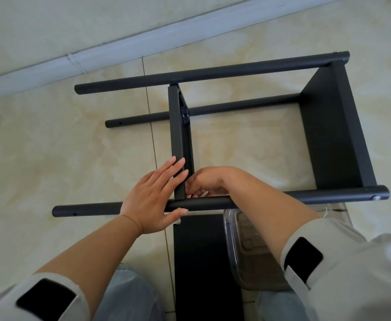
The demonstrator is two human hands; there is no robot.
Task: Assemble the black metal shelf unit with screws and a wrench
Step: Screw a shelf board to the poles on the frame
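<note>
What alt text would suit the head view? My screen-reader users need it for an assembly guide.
A person's left hand steadies an upright black shelf panel against the nearest pole of a metal shelf frame lying on a tiled floor, while the right hand works at the joint. A clear plastic container sits beside the knees.
</note>
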